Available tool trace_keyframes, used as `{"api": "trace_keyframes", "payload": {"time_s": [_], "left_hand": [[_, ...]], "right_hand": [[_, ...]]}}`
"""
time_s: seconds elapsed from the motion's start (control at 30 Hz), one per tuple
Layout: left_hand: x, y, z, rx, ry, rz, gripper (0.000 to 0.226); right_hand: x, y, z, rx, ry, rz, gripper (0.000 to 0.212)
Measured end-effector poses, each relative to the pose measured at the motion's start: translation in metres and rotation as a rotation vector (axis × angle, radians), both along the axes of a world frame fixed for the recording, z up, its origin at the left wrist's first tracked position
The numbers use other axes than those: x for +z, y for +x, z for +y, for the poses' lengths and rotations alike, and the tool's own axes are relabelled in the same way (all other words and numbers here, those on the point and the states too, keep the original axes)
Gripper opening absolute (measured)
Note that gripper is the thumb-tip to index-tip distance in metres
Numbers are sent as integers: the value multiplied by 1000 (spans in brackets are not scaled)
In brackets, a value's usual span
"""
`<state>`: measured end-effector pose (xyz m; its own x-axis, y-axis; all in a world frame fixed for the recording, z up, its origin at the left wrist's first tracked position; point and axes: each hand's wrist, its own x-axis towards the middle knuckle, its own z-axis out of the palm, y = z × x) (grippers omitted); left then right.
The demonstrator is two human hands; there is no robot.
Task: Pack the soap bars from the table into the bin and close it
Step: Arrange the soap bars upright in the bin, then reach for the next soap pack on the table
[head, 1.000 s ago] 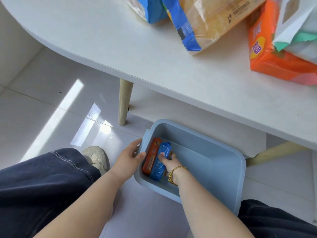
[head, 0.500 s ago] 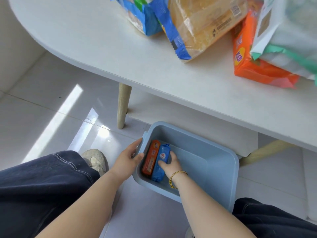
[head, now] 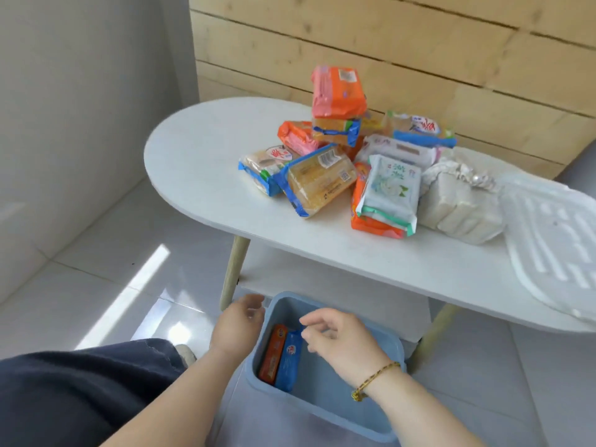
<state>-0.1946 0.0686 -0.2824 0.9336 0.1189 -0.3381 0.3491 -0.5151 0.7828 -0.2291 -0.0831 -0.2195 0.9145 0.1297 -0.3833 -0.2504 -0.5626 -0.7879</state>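
A light blue bin (head: 392,353) sits on the floor in front of the white table (head: 200,162). Inside it, against the left wall, an orange soap bar (head: 272,354) and a blue soap bar (head: 288,361) stand on edge side by side. My left hand (head: 237,324) hovers just left of the bin's rim, fingers loosely apart, holding nothing. My right hand (head: 338,341) is raised above the bin, fingers apart and empty. A pile of wrapped soap packs (head: 338,156) lies on the table top.
A white ribbed bin lid (head: 554,250) rests on the table's right end beside a pale pack of bars (head: 461,204). Wooden table legs (head: 233,269) stand near the bin. My dark trouser leg (head: 80,395) fills the lower left. A wood-panel wall is behind.
My right hand let go of the blue soap bar and lifted out of the bin. My left hand came off the bin's rim. My view tilted up, showing the whole table.
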Motion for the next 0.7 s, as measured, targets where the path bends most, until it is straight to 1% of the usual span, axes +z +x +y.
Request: {"api": "trace_keyframes", "payload": {"time_s": [0.07, 0.13, 0.2, 0.27, 0.3, 0.33, 0.37, 0.43, 0.5, 0.57, 0.63, 0.7], "left_hand": [[33, -8, 0, -19, 61, -232, 23], [63, -16, 3, -42, 136, -435, 17], [94, -19, 10, -56, 181, -639, 19], [117, -12, 18, -103, 248, -853, 30], [126, -6, 21, -136, 298, -932, 32], [131, 2, 25, -159, 349, -972, 34], [133, 10, 27, -172, 403, -973, 37], [128, 24, 29, -154, 477, -887, 41], [118, 37, 28, -70, 443, -751, 39], [106, 47, 27, -20, 386, -615, 44], [95, 53, 26, -43, 450, -555, 49], [89, 56, 25, -89, 510, -505, 50]], "right_hand": [[43, 4, -5, 21, 50, -118, 31], [83, 15, -11, 2, 105, -247, 35], [118, 32, -13, -48, 115, -404, 35], [142, 55, -15, -111, 52, -544, 27], [152, 69, -15, -138, 6, -590, 18], [161, 85, -14, -165, -52, -622, 12], [169, 101, -13, -194, -122, -645, 19], [182, 130, -9, -238, -246, -657, 35], [188, 156, 0, -258, -349, -657, 52], [189, 179, 11, -287, -446, -641, 65], [186, 198, 21, -320, -516, -573, 74], [180, 215, 28, -326, -589, -458, 82]]}}
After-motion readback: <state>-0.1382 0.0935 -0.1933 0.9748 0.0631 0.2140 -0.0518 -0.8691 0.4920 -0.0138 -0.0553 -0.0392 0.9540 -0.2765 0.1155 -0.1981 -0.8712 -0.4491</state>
